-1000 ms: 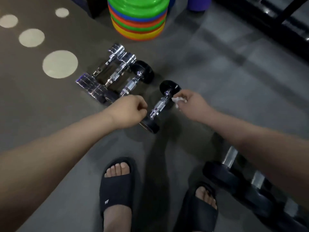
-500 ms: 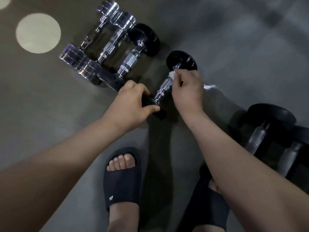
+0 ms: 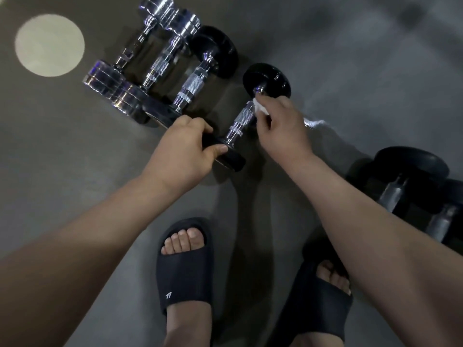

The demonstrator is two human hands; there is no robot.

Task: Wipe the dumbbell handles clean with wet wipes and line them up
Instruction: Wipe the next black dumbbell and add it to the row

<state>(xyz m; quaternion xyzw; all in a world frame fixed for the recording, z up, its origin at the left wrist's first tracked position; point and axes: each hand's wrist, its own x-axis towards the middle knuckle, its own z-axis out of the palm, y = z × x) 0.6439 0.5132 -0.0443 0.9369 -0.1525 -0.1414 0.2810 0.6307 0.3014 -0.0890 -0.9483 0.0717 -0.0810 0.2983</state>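
On the floor at twelve o'clock, her left hand [image 3: 180,149] grips the black dumbbell [image 3: 241,118] end (near weight), right hand [image 3: 280,121] pinching a wet wipe [image 3: 260,107] against its handle.

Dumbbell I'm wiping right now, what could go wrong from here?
1. The left hand grips only the near black end of the dumbbell. If it slips, the weight could roll or drop toward the bare toes in the slide.
2. The right hand pinches a small wet wipe at the handle's far end, so the knurled middle may get missed.
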